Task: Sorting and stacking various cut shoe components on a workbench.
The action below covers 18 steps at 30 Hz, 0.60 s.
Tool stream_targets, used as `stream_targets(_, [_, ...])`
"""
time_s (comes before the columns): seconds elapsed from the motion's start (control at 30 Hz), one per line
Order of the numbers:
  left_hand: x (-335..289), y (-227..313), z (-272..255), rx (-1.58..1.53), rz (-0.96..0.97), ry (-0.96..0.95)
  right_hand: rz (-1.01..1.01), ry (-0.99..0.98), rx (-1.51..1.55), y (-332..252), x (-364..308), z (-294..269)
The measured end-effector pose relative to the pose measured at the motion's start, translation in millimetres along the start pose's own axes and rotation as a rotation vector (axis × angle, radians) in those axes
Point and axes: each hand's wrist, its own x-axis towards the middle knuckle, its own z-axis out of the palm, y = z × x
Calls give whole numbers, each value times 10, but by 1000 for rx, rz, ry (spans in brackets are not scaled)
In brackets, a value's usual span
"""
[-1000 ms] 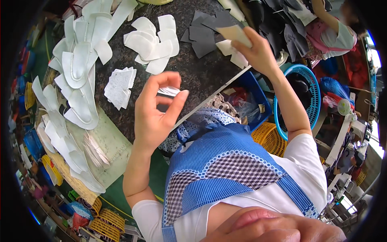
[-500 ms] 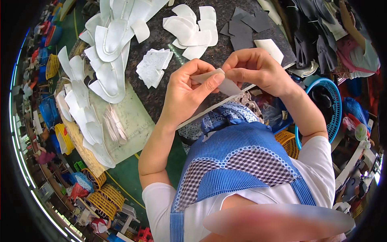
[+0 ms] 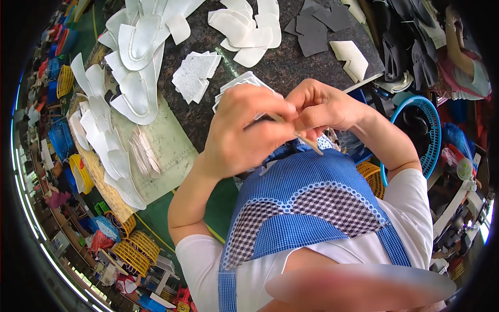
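Note:
A thin, pale cut piece [image 3: 312,144] of sheet material is seen almost edge-on, jutting below my fingers towards the apron. My right hand [image 3: 327,108] pinches it between thumb and curled fingers. Close beside it, my left hand [image 3: 244,130] is bent around the near side of the piece, its fingers smeared by motion; whether they grip it I cannot tell. Just beyond the left hand lies a stack of white cut pieces [image 3: 243,80], partly covered by that hand. An angular, notched cream piece [image 3: 351,58] lies on the dark speckled tabletop [image 3: 291,70] past my right hand.
White speckled pieces [image 3: 195,75], rounded white pieces [image 3: 249,31] and dark grey pieces [image 3: 313,34] lie further back. Long curved white parts [image 3: 140,62] overlap at the left beside a pale board [image 3: 174,151]. A blue basket [image 3: 427,112] stands at the right; another person [image 3: 465,65] is beyond.
My left hand has risen from its pinch on the piece and blurs with motion. The piece now points down towards the apron, and the white stack near the left hand has come into view.

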Motion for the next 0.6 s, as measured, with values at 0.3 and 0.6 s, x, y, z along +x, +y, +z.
stream_targets(0.3, [-565, 565, -269, 154, -119, -28, -247, 760, 376, 633, -604, -559])
stream_targets(0.6, [-948, 618, -231, -1149, -1224, 213, -221, 413, -958, 315, -467, -170])
